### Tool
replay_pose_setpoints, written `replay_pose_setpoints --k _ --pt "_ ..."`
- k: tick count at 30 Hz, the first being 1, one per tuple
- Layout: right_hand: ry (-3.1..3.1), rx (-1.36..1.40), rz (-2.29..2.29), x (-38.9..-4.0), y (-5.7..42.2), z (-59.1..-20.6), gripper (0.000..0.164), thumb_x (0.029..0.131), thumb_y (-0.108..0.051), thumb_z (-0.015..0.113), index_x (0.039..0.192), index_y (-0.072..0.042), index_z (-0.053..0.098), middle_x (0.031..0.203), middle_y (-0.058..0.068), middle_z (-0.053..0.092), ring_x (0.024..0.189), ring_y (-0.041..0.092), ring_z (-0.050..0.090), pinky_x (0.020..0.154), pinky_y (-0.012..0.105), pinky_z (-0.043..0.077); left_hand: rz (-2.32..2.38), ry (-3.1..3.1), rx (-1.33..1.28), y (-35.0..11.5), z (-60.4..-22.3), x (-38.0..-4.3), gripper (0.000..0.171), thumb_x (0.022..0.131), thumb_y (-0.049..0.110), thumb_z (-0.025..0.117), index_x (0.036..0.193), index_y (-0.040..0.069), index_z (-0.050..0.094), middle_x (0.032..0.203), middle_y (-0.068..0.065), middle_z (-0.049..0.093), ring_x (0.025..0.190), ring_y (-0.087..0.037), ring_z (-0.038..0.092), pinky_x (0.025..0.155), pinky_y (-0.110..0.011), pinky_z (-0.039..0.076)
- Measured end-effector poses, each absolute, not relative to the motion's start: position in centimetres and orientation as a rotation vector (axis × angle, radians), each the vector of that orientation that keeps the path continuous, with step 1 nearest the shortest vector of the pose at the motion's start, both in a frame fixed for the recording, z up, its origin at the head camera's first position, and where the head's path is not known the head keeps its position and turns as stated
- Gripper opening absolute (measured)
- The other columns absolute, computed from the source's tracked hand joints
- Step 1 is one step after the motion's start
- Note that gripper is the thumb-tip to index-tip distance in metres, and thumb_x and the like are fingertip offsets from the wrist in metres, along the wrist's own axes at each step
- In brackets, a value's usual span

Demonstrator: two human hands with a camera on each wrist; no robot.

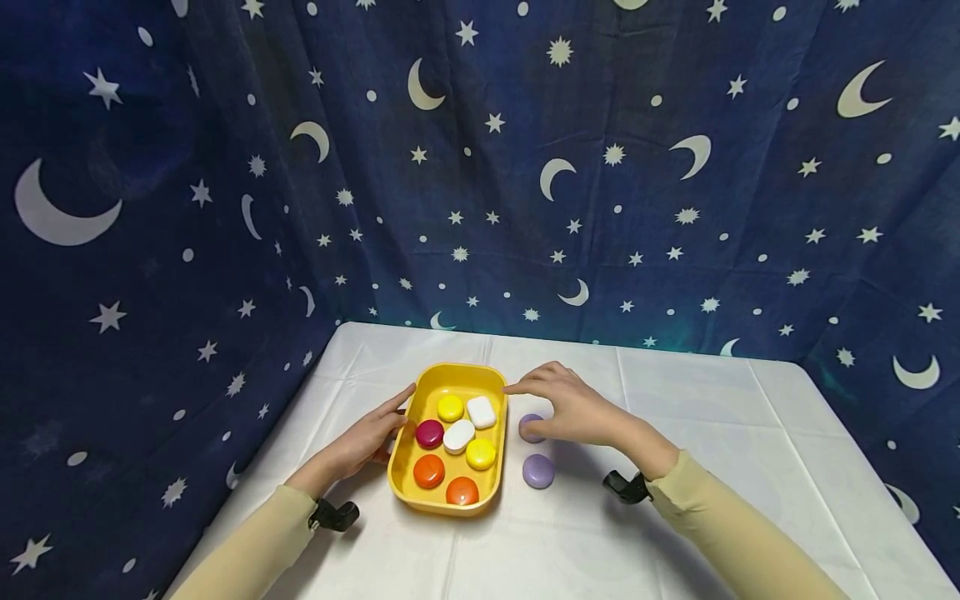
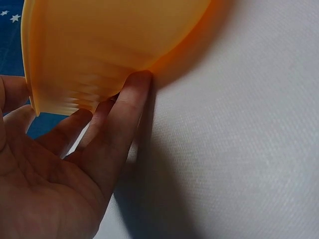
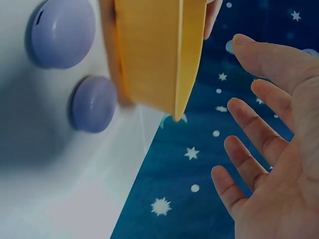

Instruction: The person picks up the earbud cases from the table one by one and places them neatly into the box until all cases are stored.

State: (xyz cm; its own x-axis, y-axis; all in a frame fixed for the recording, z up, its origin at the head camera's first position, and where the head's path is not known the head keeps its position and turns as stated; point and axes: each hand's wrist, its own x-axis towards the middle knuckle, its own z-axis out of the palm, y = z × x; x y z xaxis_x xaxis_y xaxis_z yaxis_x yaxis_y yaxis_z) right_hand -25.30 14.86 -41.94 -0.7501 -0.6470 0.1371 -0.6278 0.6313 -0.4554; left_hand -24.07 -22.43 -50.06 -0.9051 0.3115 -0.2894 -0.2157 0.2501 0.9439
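Observation:
My left hand (image 1: 367, 437) grips the left side of a yellow rectangular tray (image 1: 423, 502). In the left wrist view, its fingers (image 2: 130, 99) press the tray's outer wall and lower edge. Inside lie rounded glossy pieces: two yellow, two orange (image 1: 429, 472), two white (image 1: 481, 412) and one dark red (image 1: 430, 433). My right hand (image 1: 573, 406) hovers beside the tray's right rim, its fingers spread and holding nothing in the right wrist view. Two purple rounded pieces (image 1: 538, 472) sit on the table right of the tray; the hand partly covers the farther one in the head view.
A white cloth covers the table (image 1: 690, 417). Behind it and to the left hangs a dark blue curtain (image 1: 510, 183) with moons and stars. Each wrist carries a small black camera (image 1: 335, 515).

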Motion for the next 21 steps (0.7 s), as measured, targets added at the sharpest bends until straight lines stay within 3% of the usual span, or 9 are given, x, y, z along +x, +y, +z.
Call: replay_pose_setpoints --k 11,21 --pt "2.831 -0.975 -0.767 -26.5 16.6 -43.8 0.061 0.082 -0.035 0.085 0.139 -0.031 0.064 0.129 -0.01 0.063 0.127 0.021 0.045 0.108 0.052 0.037 1.684 2.12 0.088 -22.5 -50.1 -24.1 0.061 0.106 0.026 0.046 0.164 0.034 0.025 0.152 -0.024 0.045 0.108 -0.03 0.065 0.078 -0.046 0.061" --pt "2.798 -0.875 -0.79 -27.5 17.1 -45.3 0.061 0.083 -0.032 0.085 0.14 -0.023 0.065 0.127 -0.004 0.066 0.122 0.023 0.048 0.105 0.052 0.039 1.692 2.102 0.095 -22.6 -50.2 -24.1 0.062 0.107 0.026 0.046 0.164 0.034 0.024 0.153 -0.025 0.043 0.109 -0.031 0.066 0.08 -0.048 0.061"
